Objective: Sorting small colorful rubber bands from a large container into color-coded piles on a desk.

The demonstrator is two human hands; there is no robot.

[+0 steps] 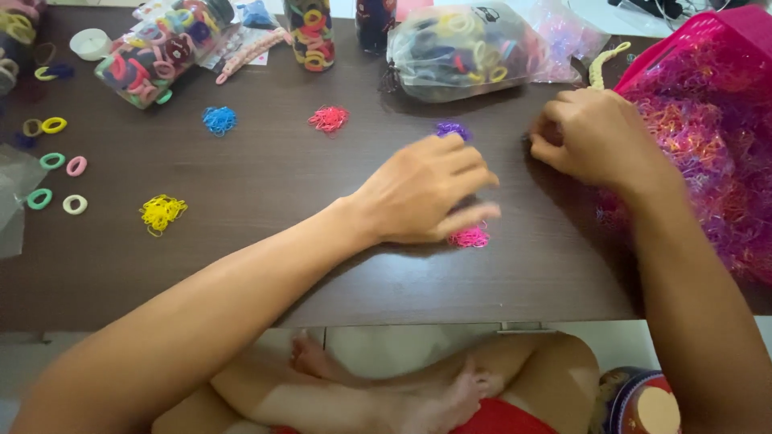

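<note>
On a dark brown table [265, 265], my left hand [426, 189] hovers palm down with fingers apart, just over a small pink pile of tiny rubber bands [470, 237]. A purple pile [452, 128] lies just beyond it. My right hand [595, 137] is curled, fingertips pinched together at the edge of a big mixed heap of pink, purple and orange bands [708, 161]; whether it grips any is hidden. Sorted piles lie to the left: red [328, 119], blue [219, 120] and yellow [162, 212].
A pink basket [724, 36] stands at the back right. Clear bags [462, 48] and jars [157, 52] of coloured hair ties line the far edge. Loose hair rings [56, 161] lie at the left. My crossed legs [386, 386] show below the table's front edge.
</note>
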